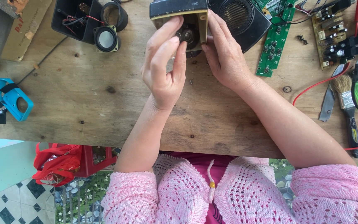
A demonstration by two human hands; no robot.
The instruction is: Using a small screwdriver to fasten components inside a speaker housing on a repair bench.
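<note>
At top centre of the counter [83, 103], my right hand [228, 56] braces the black speaker housing [179, 12]; left hand [164, 68] fingers pinch the round part inside its opening. I'd hold the housing firm and work gently.

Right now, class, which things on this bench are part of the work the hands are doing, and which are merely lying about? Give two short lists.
In hand:
- left hand, fingers at a small round part
- right hand, steadying the case
- black speaker case

Lying about:
- loose small speaker
- green circuit board
- paintbrush
- blue tool
- wooden bench
</note>
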